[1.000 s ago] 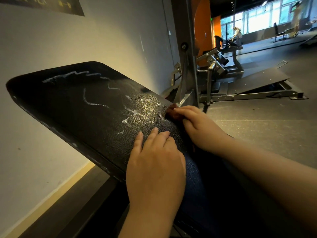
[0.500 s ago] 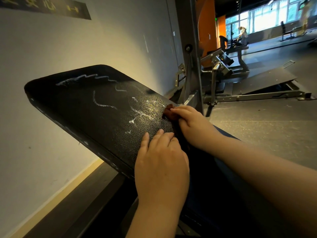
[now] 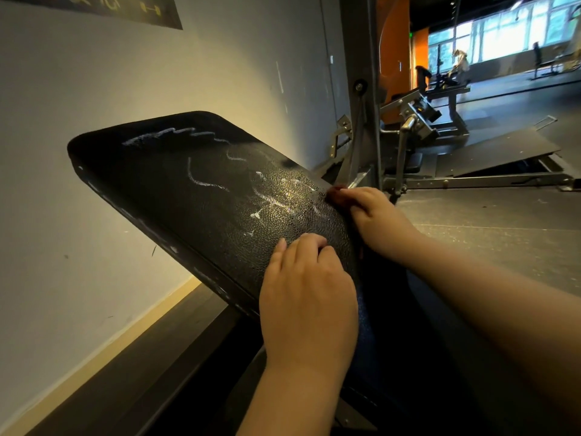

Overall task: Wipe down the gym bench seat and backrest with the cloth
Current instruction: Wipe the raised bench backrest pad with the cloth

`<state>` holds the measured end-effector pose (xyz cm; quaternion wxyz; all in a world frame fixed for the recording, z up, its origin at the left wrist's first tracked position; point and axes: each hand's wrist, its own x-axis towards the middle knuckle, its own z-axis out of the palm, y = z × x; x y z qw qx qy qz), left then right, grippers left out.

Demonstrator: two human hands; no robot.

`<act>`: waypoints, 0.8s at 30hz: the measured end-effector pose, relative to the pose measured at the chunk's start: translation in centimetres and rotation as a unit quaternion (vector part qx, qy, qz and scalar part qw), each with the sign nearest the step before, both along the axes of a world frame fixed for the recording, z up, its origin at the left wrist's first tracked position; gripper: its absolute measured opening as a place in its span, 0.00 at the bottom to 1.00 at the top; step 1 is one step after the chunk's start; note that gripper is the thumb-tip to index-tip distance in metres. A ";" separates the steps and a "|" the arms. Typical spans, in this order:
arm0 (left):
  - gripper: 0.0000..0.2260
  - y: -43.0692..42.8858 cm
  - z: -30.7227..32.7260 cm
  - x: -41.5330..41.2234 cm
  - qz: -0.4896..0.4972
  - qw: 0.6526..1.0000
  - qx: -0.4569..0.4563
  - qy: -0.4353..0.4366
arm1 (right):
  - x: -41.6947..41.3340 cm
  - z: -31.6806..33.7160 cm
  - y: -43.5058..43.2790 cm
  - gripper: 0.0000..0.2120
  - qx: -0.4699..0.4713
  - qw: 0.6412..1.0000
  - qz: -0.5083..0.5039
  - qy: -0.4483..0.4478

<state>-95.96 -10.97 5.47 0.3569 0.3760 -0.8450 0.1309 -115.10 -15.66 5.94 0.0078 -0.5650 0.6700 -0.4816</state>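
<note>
The black padded backrest slopes up to the left and carries several white chalky streaks. My left hand rests on its lower end, fingers bent slightly against the leather. My right hand holds a dark reddish-brown cloth against the pad's right edge; only a small part of the cloth shows past the fingers. The seat below my arms lies in deep shadow.
A pale wall runs close along the left. A grey steel upright stands just behind the pad. Further gym machines and a ramp plate sit on the dark floor to the right.
The view has swung left, so the pad sits further right in frame. Both hands stay at the same places on the pad, the cloth still at its right edge.
</note>
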 end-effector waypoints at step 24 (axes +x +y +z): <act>0.24 -0.1 0.2 -0.2 0.018 1.000 0.017 -0.006 | 4.7 -1.0 5.9 0.20 -0.022 0.984 0.168 0.060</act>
